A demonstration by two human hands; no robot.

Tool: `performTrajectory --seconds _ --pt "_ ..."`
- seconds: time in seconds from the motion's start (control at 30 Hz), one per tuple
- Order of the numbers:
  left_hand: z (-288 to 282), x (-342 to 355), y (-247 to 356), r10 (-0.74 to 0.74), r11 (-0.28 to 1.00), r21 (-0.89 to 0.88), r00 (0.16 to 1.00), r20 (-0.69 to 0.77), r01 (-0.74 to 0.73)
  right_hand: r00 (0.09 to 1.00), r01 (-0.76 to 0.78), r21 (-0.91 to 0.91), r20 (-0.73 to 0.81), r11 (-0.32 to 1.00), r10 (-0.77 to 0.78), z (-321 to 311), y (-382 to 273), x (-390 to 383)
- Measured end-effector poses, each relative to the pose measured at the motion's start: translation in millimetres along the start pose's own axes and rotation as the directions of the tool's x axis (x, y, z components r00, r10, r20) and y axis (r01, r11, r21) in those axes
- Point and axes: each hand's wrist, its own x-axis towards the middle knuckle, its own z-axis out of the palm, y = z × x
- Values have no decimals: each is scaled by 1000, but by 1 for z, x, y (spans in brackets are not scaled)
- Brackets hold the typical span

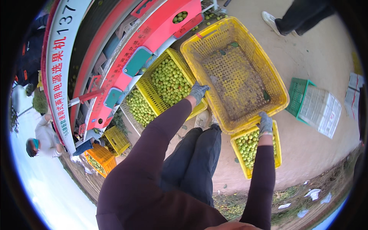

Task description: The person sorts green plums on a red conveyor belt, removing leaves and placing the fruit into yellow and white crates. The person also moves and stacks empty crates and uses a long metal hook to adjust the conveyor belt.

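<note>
Between my two gloved hands is a large yellow plastic crate (241, 76) with slotted walls, holding only a few leaves and dirt on its perforated bottom. My left hand (198, 92), in a grey glove, is closed on its left rim. At the near rim, my right hand (265, 123) grips the same crate. Below my left hand stands a yellow crate (147, 90) full of small green round fruit (170, 80). Another yellow crate (278, 153) with green fruit stands under my right hand, partly hidden by my forearm.
A red and white sorting machine (161, 27) with green flaps (138, 61) runs along the left. To the right are a green crate (299, 97) and a white crate (320, 111). An orange crate (101, 155) and a person (46, 136) are far left; another person's legs (303, 17) are top right.
</note>
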Motion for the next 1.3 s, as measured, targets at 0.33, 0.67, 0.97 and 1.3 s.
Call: performTrajectory --seconds 0.33,0.67,0.97,1.3 --pt "-8 102 -34 60 970 -224 984 -170 -98 984 -148 414 149 898 93 99 32 164" --pt "46 135 -52 203 974 124 971 -124 -187 982 132 327 88 936 -170 43 -33 183" --pt "39 121 -4 154 950 303 954 -258 -71 999 30 322 13 946 -36 68 -37 169" --pt "23 128 -38 187 982 3 959 -211 -191 999 -20 409 35 912 6 81 13 151"
